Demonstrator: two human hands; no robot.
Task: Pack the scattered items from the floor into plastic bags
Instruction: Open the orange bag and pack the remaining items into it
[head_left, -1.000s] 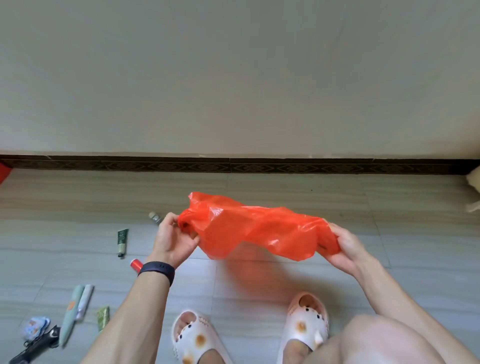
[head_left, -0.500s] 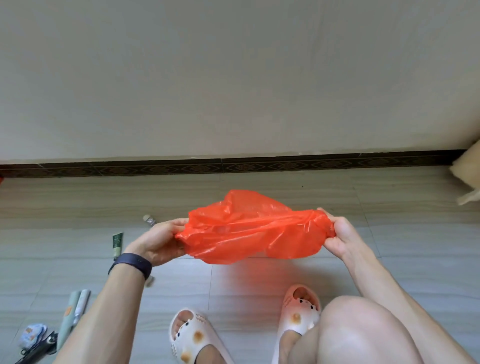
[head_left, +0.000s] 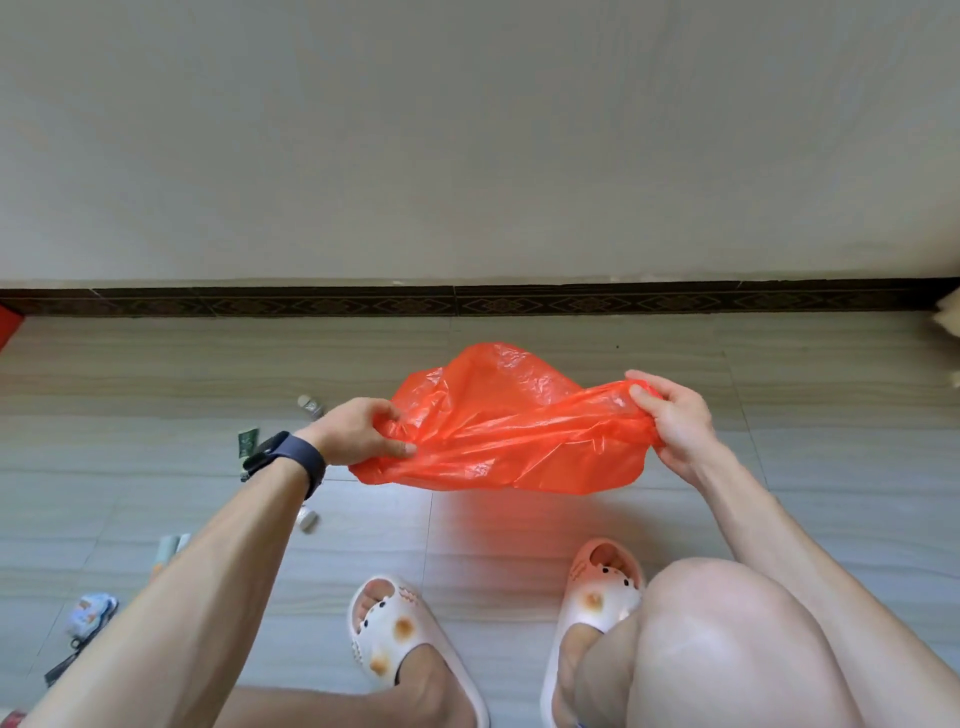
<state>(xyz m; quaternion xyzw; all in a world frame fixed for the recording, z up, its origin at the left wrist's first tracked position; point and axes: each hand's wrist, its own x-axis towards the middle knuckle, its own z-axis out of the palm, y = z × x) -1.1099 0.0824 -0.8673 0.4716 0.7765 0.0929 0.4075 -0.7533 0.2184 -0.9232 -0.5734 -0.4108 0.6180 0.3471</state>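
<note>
Grey tile floor (head_left: 156, 374), plain wall (head_left: 467, 130) behind. Scattered items lie unpacked around 8 o'clock of the view: pouch (head_left: 89, 616), tube (head_left: 248, 441), bottle (head_left: 310, 405). Left hand (head_left: 358, 431) pinches the 9 o'clock end of the bag (head_left: 509, 431), fingers curled into the plastic. Bag hangs crumpled in mid-air at centre, off the floor. Right hand (head_left: 670, 421) grips its 3 o'clock end. Step looks like opening the mouth: find the rim layers, rub them apart, pull sideways gently. Thin film may tear.
</note>
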